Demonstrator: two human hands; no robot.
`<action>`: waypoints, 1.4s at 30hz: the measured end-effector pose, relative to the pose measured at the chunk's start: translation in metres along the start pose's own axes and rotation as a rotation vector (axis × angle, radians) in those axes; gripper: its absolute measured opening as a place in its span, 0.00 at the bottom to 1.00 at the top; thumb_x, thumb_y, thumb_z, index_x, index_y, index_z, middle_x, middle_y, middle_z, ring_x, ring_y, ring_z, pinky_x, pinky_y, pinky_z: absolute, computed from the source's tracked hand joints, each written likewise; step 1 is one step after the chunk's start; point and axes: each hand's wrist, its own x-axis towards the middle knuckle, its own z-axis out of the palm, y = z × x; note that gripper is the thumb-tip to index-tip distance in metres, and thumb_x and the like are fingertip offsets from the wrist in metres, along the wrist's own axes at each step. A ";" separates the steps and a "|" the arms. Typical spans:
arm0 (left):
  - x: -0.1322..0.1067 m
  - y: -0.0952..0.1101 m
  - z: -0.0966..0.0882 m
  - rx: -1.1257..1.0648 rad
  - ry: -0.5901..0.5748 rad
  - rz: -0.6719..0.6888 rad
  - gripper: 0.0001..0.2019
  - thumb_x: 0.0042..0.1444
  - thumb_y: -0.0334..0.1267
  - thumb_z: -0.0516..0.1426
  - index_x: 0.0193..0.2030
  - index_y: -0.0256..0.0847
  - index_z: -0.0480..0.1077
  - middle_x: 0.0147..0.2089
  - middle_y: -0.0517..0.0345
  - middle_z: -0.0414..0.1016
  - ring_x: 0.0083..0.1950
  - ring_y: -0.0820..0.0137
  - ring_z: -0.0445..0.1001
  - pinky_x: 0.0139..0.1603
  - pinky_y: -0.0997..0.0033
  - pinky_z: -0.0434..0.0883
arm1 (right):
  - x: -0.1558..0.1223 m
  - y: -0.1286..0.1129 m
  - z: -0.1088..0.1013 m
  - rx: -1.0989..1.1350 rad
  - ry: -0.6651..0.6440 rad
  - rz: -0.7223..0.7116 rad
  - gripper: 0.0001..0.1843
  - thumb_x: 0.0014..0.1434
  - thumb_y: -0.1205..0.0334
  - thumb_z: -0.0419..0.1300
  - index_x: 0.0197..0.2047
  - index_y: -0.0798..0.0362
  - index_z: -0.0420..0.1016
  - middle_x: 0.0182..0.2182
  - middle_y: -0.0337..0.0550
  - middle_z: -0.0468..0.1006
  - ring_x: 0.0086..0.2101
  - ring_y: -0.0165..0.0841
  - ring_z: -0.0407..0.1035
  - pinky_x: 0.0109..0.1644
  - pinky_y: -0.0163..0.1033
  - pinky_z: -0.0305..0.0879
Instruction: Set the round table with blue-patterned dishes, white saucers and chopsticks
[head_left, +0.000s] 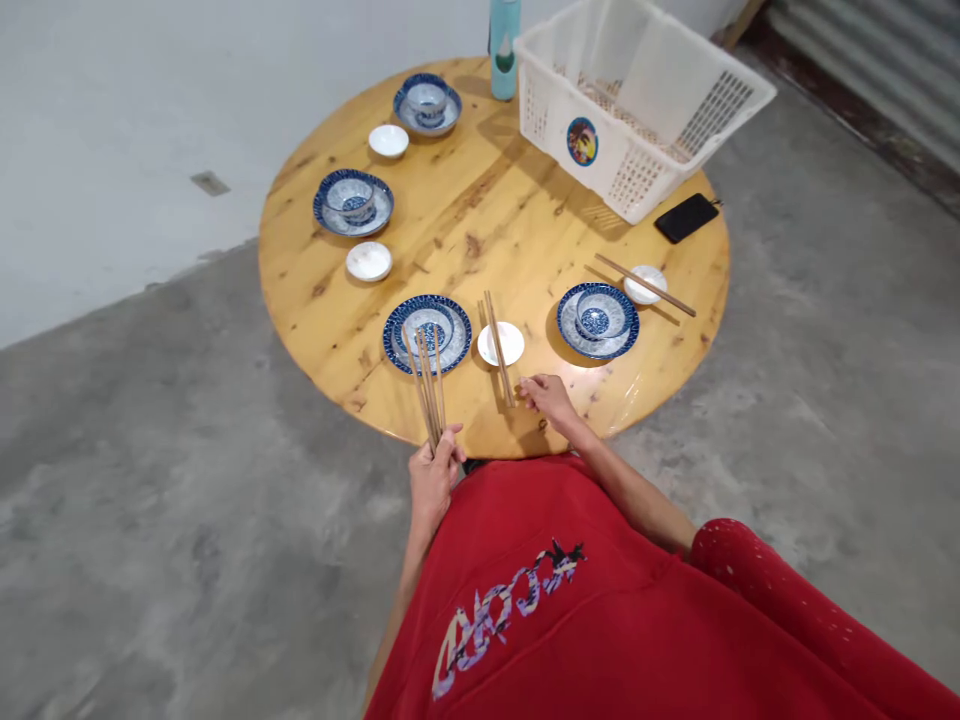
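My left hand [433, 475] grips a bundle of wooden chopsticks [426, 380] that point up over the nearest blue-patterned plate with a bowl [427, 333]. My right hand [549, 398] rests on the round wooden table [480, 210], its fingertips at the near end of a pair of chopsticks [496, 345] lying across a small white dish [501, 344]. To the right is another blue plate with a bowl [598, 318], a small white dish [645, 284] and a chopstick pair [643, 284] laid across it.
Two more blue plate-and-bowl sets [352, 201] [427, 103] with small white dishes [368, 261] [388, 141] lie along the left and far side. A white plastic basket [637, 100], a teal bottle [504, 50] and a black phone [685, 217] stand at the far right. Concrete floor surrounds the table.
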 end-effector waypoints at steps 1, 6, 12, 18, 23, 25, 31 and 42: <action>0.000 0.000 -0.001 -0.004 0.003 -0.003 0.29 0.48 0.56 0.64 0.47 0.30 0.74 0.21 0.67 0.67 0.13 0.84 0.49 0.15 0.78 0.43 | 0.000 0.001 -0.001 0.011 0.008 -0.005 0.14 0.61 0.54 0.56 0.29 0.56 0.71 0.27 0.41 0.77 0.20 0.25 0.65 0.22 0.30 0.59; -0.001 -0.002 -0.004 -0.007 0.020 -0.006 0.29 0.49 0.56 0.63 0.47 0.30 0.75 0.20 0.67 0.66 0.14 0.84 0.49 0.15 0.78 0.44 | -0.005 0.001 -0.006 0.054 0.032 -0.005 0.14 0.58 0.54 0.57 0.28 0.56 0.71 0.23 0.39 0.74 0.18 0.25 0.63 0.21 0.30 0.56; 0.001 -0.001 -0.002 0.004 0.028 -0.016 0.29 0.48 0.56 0.63 0.47 0.30 0.75 0.21 0.67 0.66 0.14 0.84 0.49 0.15 0.78 0.44 | -0.004 0.004 -0.007 0.062 0.020 -0.011 0.14 0.56 0.53 0.57 0.27 0.54 0.71 0.21 0.37 0.72 0.18 0.26 0.63 0.20 0.31 0.56; 0.002 -0.001 0.001 0.057 0.037 -0.047 0.32 0.46 0.57 0.64 0.48 0.30 0.74 0.21 0.68 0.66 0.14 0.84 0.50 0.15 0.79 0.44 | -0.005 0.010 -0.013 0.082 0.024 -0.016 0.14 0.56 0.52 0.56 0.26 0.54 0.70 0.22 0.39 0.74 0.19 0.26 0.64 0.21 0.31 0.57; 0.003 0.001 0.008 0.081 0.011 -0.072 0.37 0.41 0.60 0.65 0.50 0.30 0.73 0.22 0.68 0.66 0.14 0.83 0.51 0.14 0.78 0.45 | -0.006 0.009 -0.045 0.091 0.108 -0.070 0.15 0.55 0.50 0.57 0.29 0.54 0.72 0.25 0.40 0.77 0.19 0.27 0.65 0.21 0.32 0.58; 0.001 0.001 0.012 0.088 0.009 -0.078 0.38 0.40 0.61 0.65 0.50 0.30 0.73 0.22 0.69 0.66 0.14 0.83 0.51 0.14 0.78 0.45 | -0.007 0.008 -0.068 0.107 0.182 -0.105 0.16 0.55 0.49 0.57 0.30 0.55 0.74 0.27 0.41 0.78 0.20 0.28 0.66 0.22 0.32 0.59; -0.002 -0.001 0.021 0.082 0.040 -0.090 0.38 0.39 0.63 0.66 0.50 0.33 0.72 0.23 0.70 0.66 0.14 0.84 0.50 0.13 0.78 0.45 | 0.016 -0.002 -0.168 -0.216 0.575 -0.208 0.17 0.60 0.53 0.52 0.33 0.54 0.77 0.31 0.44 0.80 0.31 0.34 0.72 0.37 0.36 0.66; -0.016 -0.006 0.044 0.061 0.110 -0.107 0.37 0.39 0.61 0.68 0.49 0.35 0.72 0.23 0.70 0.66 0.15 0.84 0.51 0.13 0.81 0.47 | 0.106 0.000 -0.297 -0.836 0.713 -0.221 0.22 0.61 0.60 0.52 0.55 0.60 0.73 0.52 0.59 0.74 0.54 0.46 0.64 0.61 0.47 0.55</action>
